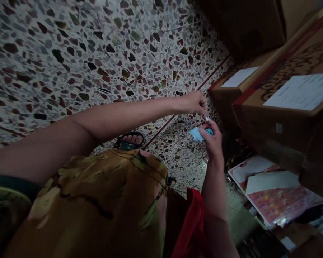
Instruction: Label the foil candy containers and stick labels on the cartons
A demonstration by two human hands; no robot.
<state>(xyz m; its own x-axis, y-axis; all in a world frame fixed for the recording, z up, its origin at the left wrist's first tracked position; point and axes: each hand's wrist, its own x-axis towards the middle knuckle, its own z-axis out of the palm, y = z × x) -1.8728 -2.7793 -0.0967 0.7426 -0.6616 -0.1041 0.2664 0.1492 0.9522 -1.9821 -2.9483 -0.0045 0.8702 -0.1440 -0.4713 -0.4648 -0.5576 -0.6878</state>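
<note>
My left hand (195, 102) reaches in from the left with its fingers pinched together. A small white label (207, 117) with dark print sits right at its fingertips, in the narrow gap between my two hands. Just below, my right hand (213, 139) grips a light blue rolled piece of cloth (196, 134) between thumb and fingers. One end of the roll sticks out to the left, and its coiled end (209, 132) shows by the fingers. The label also appears to touch the right forefinger. Both hands are above the speckled floor.
Cardboard boxes (274, 122) with white paper labels (301, 91) stand along the right. Below them lie flat printed packs (280, 200). Underfoot is a terrazzo floor (110, 53). My sandalled foot (131, 139) and a red cloth (191, 218) are near my body.
</note>
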